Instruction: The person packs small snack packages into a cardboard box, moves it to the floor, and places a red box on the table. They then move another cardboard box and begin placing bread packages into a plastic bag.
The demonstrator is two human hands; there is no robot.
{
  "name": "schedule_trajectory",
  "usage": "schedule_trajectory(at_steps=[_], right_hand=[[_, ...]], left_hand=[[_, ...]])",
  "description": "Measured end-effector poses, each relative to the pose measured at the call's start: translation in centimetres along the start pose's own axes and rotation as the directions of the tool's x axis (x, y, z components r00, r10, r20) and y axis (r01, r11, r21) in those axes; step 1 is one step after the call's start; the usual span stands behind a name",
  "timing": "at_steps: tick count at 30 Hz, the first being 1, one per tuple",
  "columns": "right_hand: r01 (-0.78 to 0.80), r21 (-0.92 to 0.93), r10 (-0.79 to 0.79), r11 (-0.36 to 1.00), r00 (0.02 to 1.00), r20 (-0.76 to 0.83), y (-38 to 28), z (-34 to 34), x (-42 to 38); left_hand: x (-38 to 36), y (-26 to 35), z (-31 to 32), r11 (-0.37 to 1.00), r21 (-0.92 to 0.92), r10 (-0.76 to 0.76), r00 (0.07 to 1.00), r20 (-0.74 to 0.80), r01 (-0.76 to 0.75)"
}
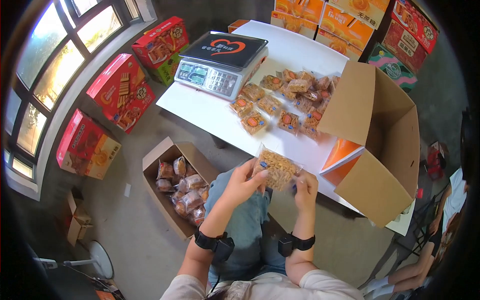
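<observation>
A clear packet of crunchy golden snack (276, 169) is held up over my lap, in front of the table edge. My left hand (242, 184) is closed on its left side, thumb across the front. At its right edge my right hand (305, 191) has curled fingers pinching the wrapper; a small dark bit by the fingertips is too small to name. On the white table (200, 111) lies a loose pile of similar wrapped snack packets (299, 86), some with round orange labels. Below left, an open carton (167, 212) on the floor contains several wrapped brown snacks (191, 184).
A digital scale (220, 65) stands at the table's back left. The large open cardboard box (392, 130) lies at the right, flaps spread, near an orange-white box (340, 159). Red gift boxes (122, 92) line the window wall. A seated person (445, 220) is at far right.
</observation>
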State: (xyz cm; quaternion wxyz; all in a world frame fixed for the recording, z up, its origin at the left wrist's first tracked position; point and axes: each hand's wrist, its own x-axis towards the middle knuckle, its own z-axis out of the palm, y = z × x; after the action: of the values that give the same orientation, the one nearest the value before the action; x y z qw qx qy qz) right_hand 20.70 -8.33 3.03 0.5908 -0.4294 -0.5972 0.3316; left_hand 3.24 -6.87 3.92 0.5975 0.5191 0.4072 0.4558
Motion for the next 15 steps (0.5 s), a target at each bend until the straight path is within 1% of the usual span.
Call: schedule_trajectory(at_steps=[1, 2, 3, 4, 5, 6, 7, 8, 9, 10, 11, 12, 13, 14, 15], right_hand=[[-0.003, 0.001, 0.003, 1.0, 1.0, -0.005, -0.6, -0.1, -0.1], [0.041, 0.12, -0.038, 0.992, 0.999, -0.021, -1.2, -0.1, 0.1], [0.085, 0.237, -0.078, 0.968, 0.996, -0.041, -2.0, -0.1, 0.3], [0.084, 0.239, -0.075, 0.967, 0.996, -0.044, -2.7, -0.3, 0.4], [-0.016, 0.208, 0.009, 0.978, 0.999, 0.032, -3.4, -0.4, 0.5], [-0.112, 0.17, 0.095, 0.979, 0.99, 0.105, -3.8, -0.5, 0.6], [-0.112, 0.175, 0.095, 0.978, 0.99, 0.102, -4.0, -0.2, 0.7], [-0.095, 0.282, 0.034, 0.955, 0.976, 0.215, -4.2, 0.2, 0.8], [-0.091, 0.386, -0.04, 0.918, 0.947, 0.318, -4.2, 0.5, 0.8], [-0.091, 0.389, -0.04, 0.917, 0.948, 0.315, -3.9, 0.5, 0.7], [-0.147, 0.408, -0.06, 0.901, 0.889, 0.453, -3.3, 0.5, 0.5], [-0.206, 0.417, -0.085, 0.885, 0.809, 0.581, -3.1, 0.5, 0.3], [-0.233, 0.501, -0.068, 0.834, 0.857, 0.51, -3.3, 0.9, 0.0], [-0.234, 0.502, -0.066, 0.833, 0.858, 0.509, -3.4, 0.7, 0.0], [-0.19, 0.436, -0.044, 0.88, 0.881, 0.472, -3.5, 0.6, 0.0]], left_hand=[[-0.5, -0.1, 0.1, 0.995, -0.103, -0.013, 1.0, 0.016, 0.014], [-1.0, -0.5, 0.0, 0.995, -0.1, -0.016, 1.0, 0.019, 0.018], [-1.4, -1.1, -0.1, 0.955, -0.277, -0.091, 0.994, 0.065, 0.105], [-1.5, 0.4, 0.3, 0.877, -0.439, -0.155, 0.98, 0.123, 0.194], [-2.6, 2.1, 1.9, 0.737, -0.591, -0.382, 0.924, 0.035, 0.327], [-2.2, 0.3, 2.5, 0.739, -0.588, -0.383, 0.923, 0.034, 0.329], [-1.8, -2.8, 2.6, 0.56, -0.745, 0.066, 0.877, 0.475, 0.362], [-2.0, -4.7, 2.6, 0.367, -0.781, 0.577, 0.535, 0.617, 0.505], [-3.1, -4.7, 2.8, 0.369, -0.779, 0.573, 0.536, 0.62, 0.506], [-4.3, -4.5, 3.1, 0.306, -0.742, 0.454, 0.593, 0.664, 0.596], [-5.0, -4.4, 3.1, 0.227, -0.704, 0.326, 0.629, 0.706, 0.672], [-5.0, -4.6, 2.9, 0.227, -0.704, 0.323, 0.629, 0.707, 0.673], [-5.1, -4.9, 2.7, 0.366, -0.707, 0.306, 0.64, 0.705, 0.605], [-5.1, -5.1, 2.4, 0.496, -0.692, 0.292, 0.65, 0.701, 0.524], [-6.1, -1.5, 2.7, 0.74, -0.613, 0.025, 0.899, 0.437, 0.277]])
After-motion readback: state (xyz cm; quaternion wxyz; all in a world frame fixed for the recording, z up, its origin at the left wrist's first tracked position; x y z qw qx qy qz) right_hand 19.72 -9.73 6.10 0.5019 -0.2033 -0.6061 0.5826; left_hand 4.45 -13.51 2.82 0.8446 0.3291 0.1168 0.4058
